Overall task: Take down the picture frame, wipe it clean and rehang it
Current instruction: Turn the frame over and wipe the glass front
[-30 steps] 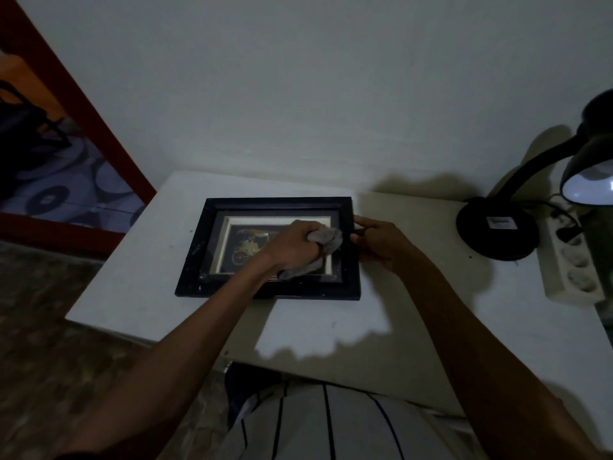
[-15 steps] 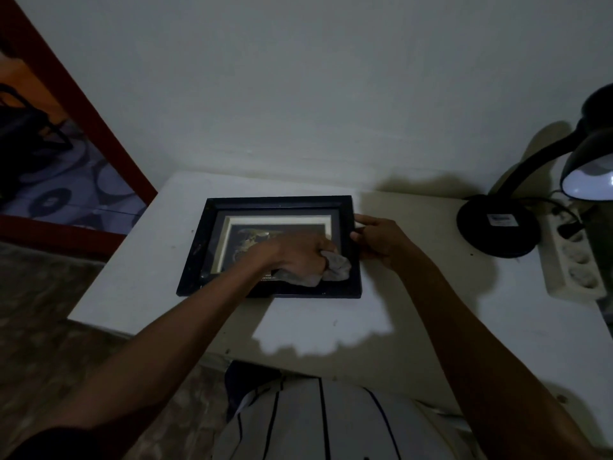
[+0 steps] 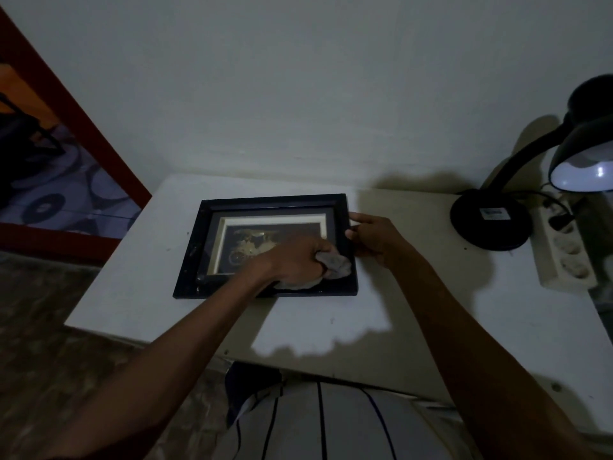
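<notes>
picture frame: the picture frame [image 3: 265,245] lies flat, face up, on the left half of the bench [image 3: 414,310], nearer its back edge than its front.
handling: it looks rigid, with a dark moulding and what seems a glazed front, so probably breakable and apt to slide on the smooth top; the outer moulding is the likely place to hold it, not the pane.
left hand: the left hand [image 3: 298,260] presses down near the frame's front right corner, fingers curled round a grey cloth [image 3: 335,265].
right hand: the right hand [image 3: 374,242] steadies the frame's right side, fingertips [image 3: 353,217] on the moulding.
hidden: the hanging fitting on the back, and the wall hook.
hard to make out: dim light; the picture's subject is only a faint gold figure, and the left hand covers its right part.
surroundings: a black desk lamp [image 3: 491,224] and a power strip [image 3: 565,250] stand at the bench's right edge.
</notes>
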Demonstrator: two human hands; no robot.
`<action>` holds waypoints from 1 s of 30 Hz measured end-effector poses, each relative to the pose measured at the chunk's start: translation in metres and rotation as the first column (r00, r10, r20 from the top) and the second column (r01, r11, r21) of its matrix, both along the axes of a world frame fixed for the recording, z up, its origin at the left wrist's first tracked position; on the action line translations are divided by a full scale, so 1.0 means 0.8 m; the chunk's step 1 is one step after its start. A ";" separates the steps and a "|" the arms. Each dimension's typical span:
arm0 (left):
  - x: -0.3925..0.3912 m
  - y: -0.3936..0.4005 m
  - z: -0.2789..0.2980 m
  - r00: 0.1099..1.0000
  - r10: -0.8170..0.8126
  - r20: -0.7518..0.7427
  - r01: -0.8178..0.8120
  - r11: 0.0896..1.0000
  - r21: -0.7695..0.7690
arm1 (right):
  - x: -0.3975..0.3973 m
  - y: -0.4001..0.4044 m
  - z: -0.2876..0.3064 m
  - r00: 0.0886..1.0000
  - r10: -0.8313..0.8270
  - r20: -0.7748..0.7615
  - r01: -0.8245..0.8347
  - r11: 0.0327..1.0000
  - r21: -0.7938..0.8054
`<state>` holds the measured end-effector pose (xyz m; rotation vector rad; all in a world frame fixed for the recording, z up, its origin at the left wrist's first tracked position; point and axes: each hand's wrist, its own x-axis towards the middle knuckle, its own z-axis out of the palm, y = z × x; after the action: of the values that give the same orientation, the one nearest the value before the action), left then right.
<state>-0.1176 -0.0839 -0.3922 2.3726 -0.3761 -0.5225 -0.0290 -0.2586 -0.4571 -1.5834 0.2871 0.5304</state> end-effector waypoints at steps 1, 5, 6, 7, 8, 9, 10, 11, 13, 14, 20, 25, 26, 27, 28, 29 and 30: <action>-0.001 0.000 0.001 0.999 -0.043 -0.031 0.043 0.999 0.009 | 0.000 0.000 0.000 1.000 0.001 0.001 -0.001 1.000 0.001; 0.001 0.006 0.010 0.991 -0.111 -0.071 0.117 0.989 0.087 | -0.002 0.000 -0.001 1.000 0.005 0.007 -0.005 1.000 0.017; 0.000 0.008 0.012 0.996 -0.064 -0.066 0.069 0.996 0.063 | -0.003 0.000 -0.001 1.000 0.005 0.009 -0.006 1.000 0.023; -0.001 0.009 0.012 0.999 -0.001 -0.044 0.002 1.000 0.023 | -0.004 0.000 -0.001 1.000 0.002 0.009 -0.002 1.000 0.031; -0.002 0.009 0.011 0.998 0.059 -0.009 -0.059 0.998 -0.018 | -0.005 -0.001 -0.001 1.000 -0.002 0.010 0.002 0.999 0.037; -0.003 0.007 0.010 0.995 0.099 0.028 -0.098 0.994 -0.048 | -0.006 -0.001 0.000 1.000 -0.004 0.012 0.004 0.999 0.036; -0.005 0.003 0.007 0.992 0.114 0.053 -0.111 0.992 -0.057 | -0.006 -0.002 0.000 1.000 -0.004 0.017 0.004 1.000 0.029; -0.005 0.001 0.004 0.992 0.107 0.069 -0.104 0.994 -0.038 | -0.006 -0.003 0.001 1.000 -0.001 0.022 0.000 1.000 0.022; -0.006 -0.003 -0.002 0.996 0.061 0.071 -0.064 0.997 0.040 | -0.006 -0.002 0.001 1.000 0.003 0.024 -0.004 1.000 0.017; -0.006 -0.004 -0.003 0.997 0.032 0.064 -0.037 0.996 0.075 | -0.006 -0.001 0.001 1.000 0.003 0.020 -0.003 1.000 0.011; 0.004 0.002 0.020 0.985 -0.163 -0.048 0.170 0.960 0.223 | -0.006 -0.001 0.001 1.000 0.014 0.022 -0.014 1.000 0.004; 0.012 0.006 0.013 0.998 -0.031 0.048 0.029 0.999 0.042 | -0.011 -0.004 0.004 1.000 0.009 0.013 -0.009 1.000 0.002; 0.016 0.004 0.007 0.994 0.022 0.106 -0.022 1.000 0.004 | -0.012 -0.006 0.005 1.000 0.019 0.016 -0.019 1.000 -0.007; 0.021 0.001 0.000 0.985 0.071 0.155 -0.068 0.997 -0.024 | -0.013 -0.007 0.005 0.999 0.031 0.015 -0.031 0.999 -0.009; 0.028 -0.003 -0.006 0.973 0.121 0.197 -0.114 0.992 -0.048 | -0.013 -0.009 0.005 0.999 0.047 0.012 -0.047 0.999 0.000; 0.036 -0.006 -0.011 0.956 0.177 0.236 -0.164 0.984 -0.073 | -0.012 -0.010 0.006 0.998 0.066 0.010 -0.067 0.998 0.014; 0.045 -0.008 -0.014 0.932 0.235 0.275 -0.216 0.971 -0.098 | -0.011 -0.011 0.006 0.996 0.084 0.007 -0.084 0.996 0.033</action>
<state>-0.0819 -0.0907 -0.4030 2.3895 -0.2370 -0.0578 -0.0379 -0.2677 -0.4522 -1.5695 0.2069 0.5931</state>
